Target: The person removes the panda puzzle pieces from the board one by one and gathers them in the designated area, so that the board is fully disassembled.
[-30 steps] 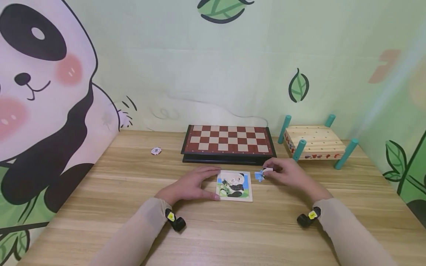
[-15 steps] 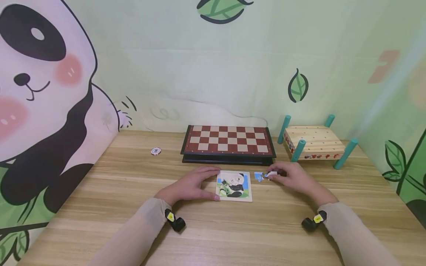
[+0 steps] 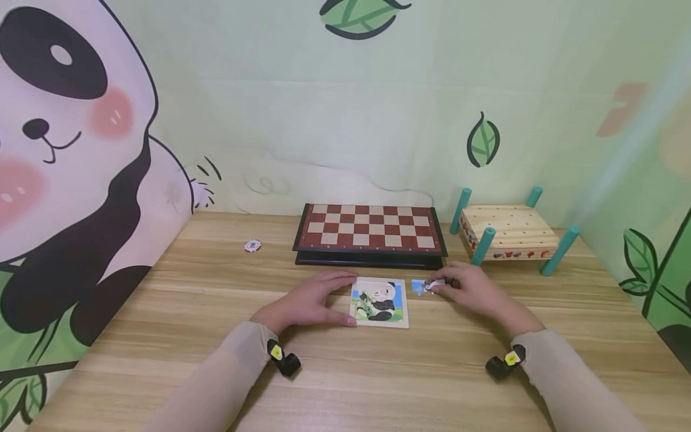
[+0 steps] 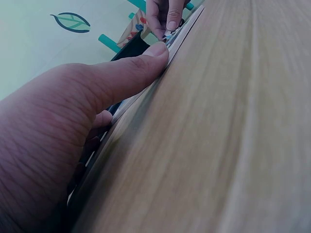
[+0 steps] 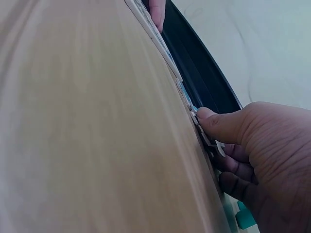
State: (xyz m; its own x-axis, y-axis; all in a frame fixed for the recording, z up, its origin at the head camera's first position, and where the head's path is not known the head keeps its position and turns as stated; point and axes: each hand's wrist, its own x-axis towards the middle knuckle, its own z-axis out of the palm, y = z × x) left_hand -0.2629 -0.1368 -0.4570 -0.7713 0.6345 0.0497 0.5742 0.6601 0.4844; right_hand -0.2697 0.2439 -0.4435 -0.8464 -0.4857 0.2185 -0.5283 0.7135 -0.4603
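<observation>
A square jigsaw puzzle tray (image 3: pixel 407 309) with a panda picture lies flat on the table, its pale rim showing. My left hand (image 3: pixel 310 300) rests at its left side, thumb on the near corner and fingers at the far one; the fingers are fairly straight. To the right of the tray, my right hand (image 3: pixel 472 288) pinches a small white and blue puzzle piece (image 3: pixel 438 282) between thumb and fingers, low over the table. Just left of that lies a blue puzzle piece (image 3: pixel 417 287), which the held one overlaps in the head view.
Behind the tray stands a red-and-white checkered game board (image 3: pixel 369 228) on a black base. A wooden pegboard (image 3: pixel 510 231) with teal legs stands at the back right. One poker chip (image 3: pixel 252 245) lies at the back left of the wooden table (image 3: pixel 378 378), against a panda-printed wall.
The right hand first shifted right with the puzzle piece, away from the blue one, then came slightly back left toward it. The left hand and tray have stayed put.
</observation>
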